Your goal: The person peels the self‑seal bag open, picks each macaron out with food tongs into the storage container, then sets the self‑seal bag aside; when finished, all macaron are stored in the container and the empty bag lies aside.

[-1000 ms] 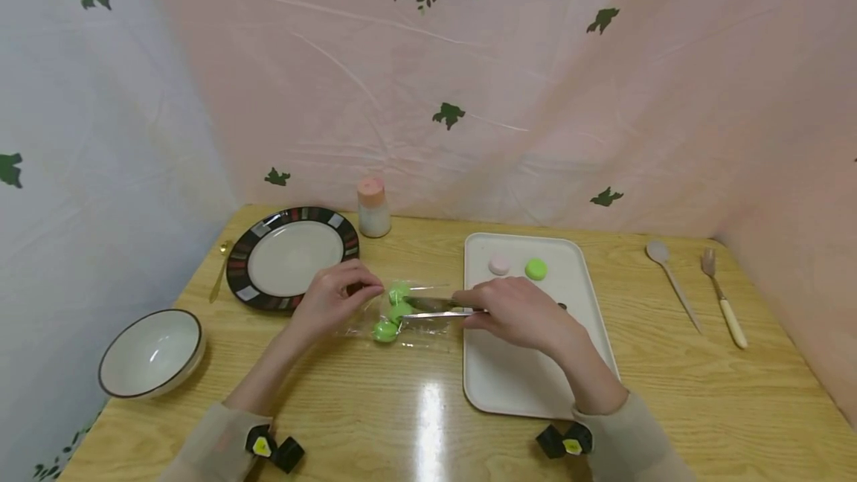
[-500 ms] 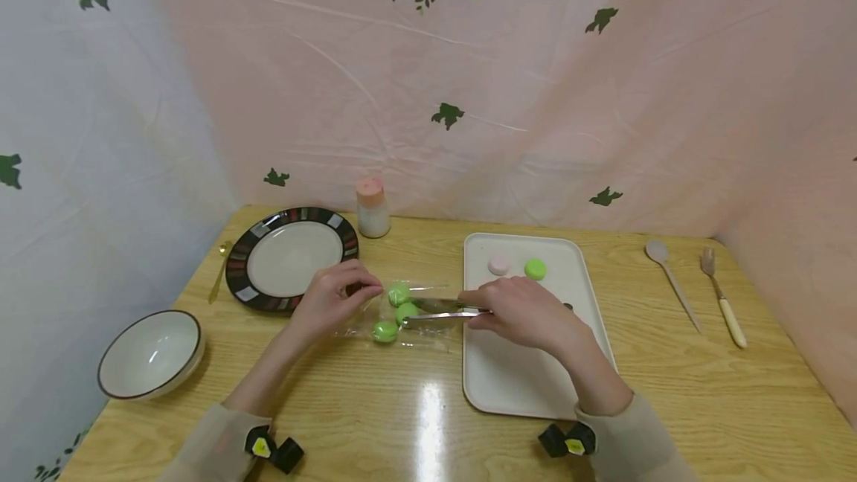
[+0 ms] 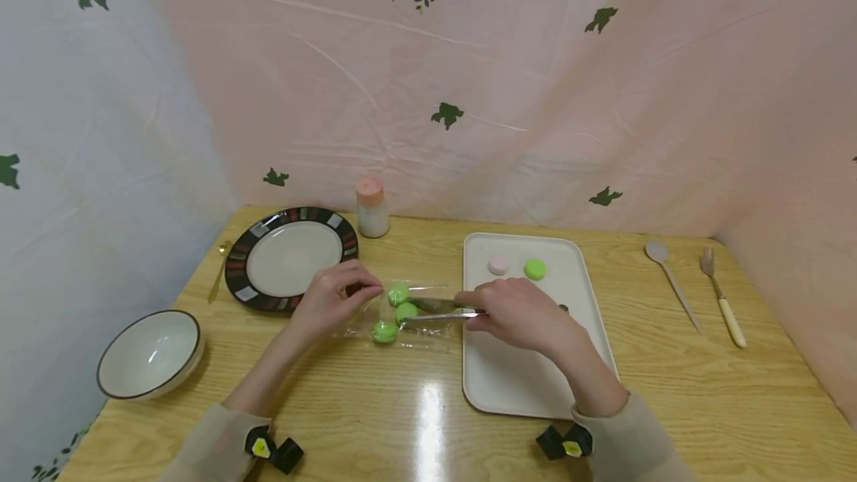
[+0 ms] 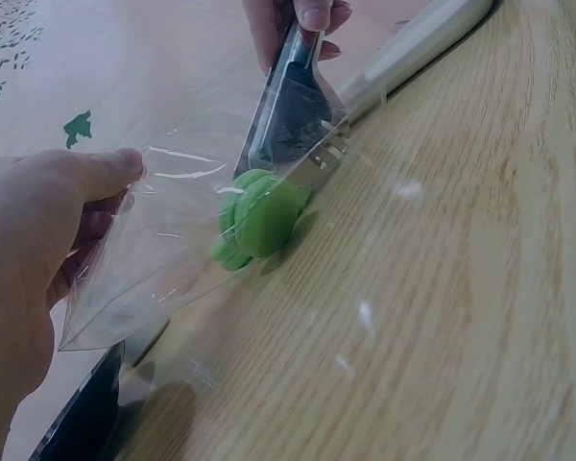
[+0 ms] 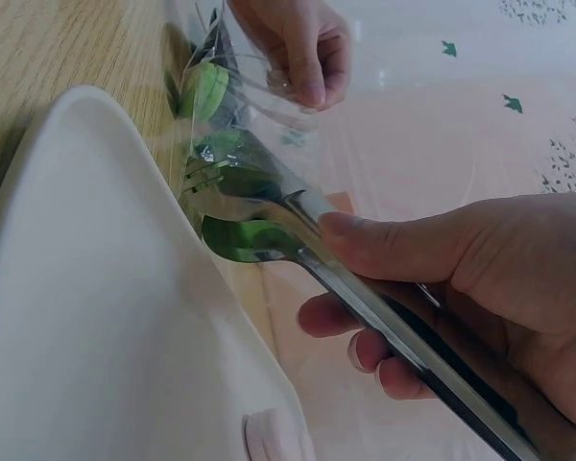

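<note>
My left hand [image 3: 331, 300] pinches the edge of a clear plastic bag [image 4: 163, 230] between thumb and fingers. Several green macarons [image 4: 267, 216] lie inside it, close over the wooden table. From the other side my right hand [image 3: 515, 311] grips metal tongs [image 3: 438, 317]. The tongs' ends, one pronged and one spoon-like in the right wrist view, reach into the bag's mouth. Their tips are right at the middle green macaron [image 3: 405, 313], with its neighbours above and below it.
A white tray [image 3: 515, 385] under my right hand bears a pink macaron [image 3: 498, 265] and a green macaron [image 3: 535, 268]. Leftward are a dark-rimmed plate [image 3: 294, 255], a bowl [image 3: 150, 354], a gold spoon [image 3: 218, 277] and a shaker [image 3: 372, 207]. A spoon [image 3: 672, 285] and fork [image 3: 723, 300] lie right.
The tongs slid a little right with the middle macaron, then my right hand came back slightly left. The macaron stays slightly right of its earlier place. My left hand has held still.
</note>
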`<action>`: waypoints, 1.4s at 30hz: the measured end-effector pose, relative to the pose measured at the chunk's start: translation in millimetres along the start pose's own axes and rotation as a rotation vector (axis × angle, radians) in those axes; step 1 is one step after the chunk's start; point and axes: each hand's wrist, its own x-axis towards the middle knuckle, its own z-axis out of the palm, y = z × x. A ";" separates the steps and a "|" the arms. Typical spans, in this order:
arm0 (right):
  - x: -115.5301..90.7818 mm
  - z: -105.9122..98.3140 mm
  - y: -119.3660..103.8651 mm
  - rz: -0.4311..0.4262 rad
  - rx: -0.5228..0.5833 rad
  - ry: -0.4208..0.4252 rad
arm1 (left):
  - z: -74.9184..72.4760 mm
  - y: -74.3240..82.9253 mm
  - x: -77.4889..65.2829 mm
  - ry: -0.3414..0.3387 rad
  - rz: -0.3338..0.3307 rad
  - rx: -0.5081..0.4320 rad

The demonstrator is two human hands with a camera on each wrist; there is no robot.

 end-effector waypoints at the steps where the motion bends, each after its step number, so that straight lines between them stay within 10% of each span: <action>1: 0.3 0.2 -0.2 0.001 0.000 0.000 | -0.2 0.2 -0.1 0.001 -0.003 0.000; 17: -4.7 -8.7 8.4 0.012 0.027 -0.004 | -1.6 -1.3 -0.8 0.018 0.002 -0.004; 42: -144.2 -48.9 111.9 0.317 -0.023 0.098 | -6.4 26.7 4.2 0.014 -0.039 -0.013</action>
